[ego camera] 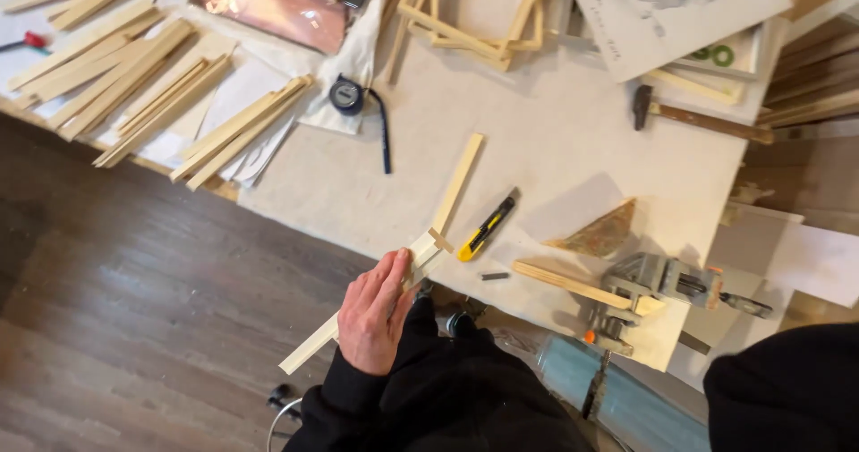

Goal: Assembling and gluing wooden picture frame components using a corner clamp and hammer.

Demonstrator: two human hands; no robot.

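- L hand (374, 313) grips long wood strip (420, 251) w/ fingers closed round it; strip overhangs counter (555, 139) edge
- R hand out of view; sleeve only
- strip looks light, thin, stiff-ish, may snap; best held near middle
- yellow utility knife (486, 228) just beside

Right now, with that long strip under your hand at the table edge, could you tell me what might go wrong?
The wood strip hangs well past the table edge under the left hand, so it could tip or snap. The yellow utility knife lies close beside it and might get knocked off; whether its blade is out is unclear.
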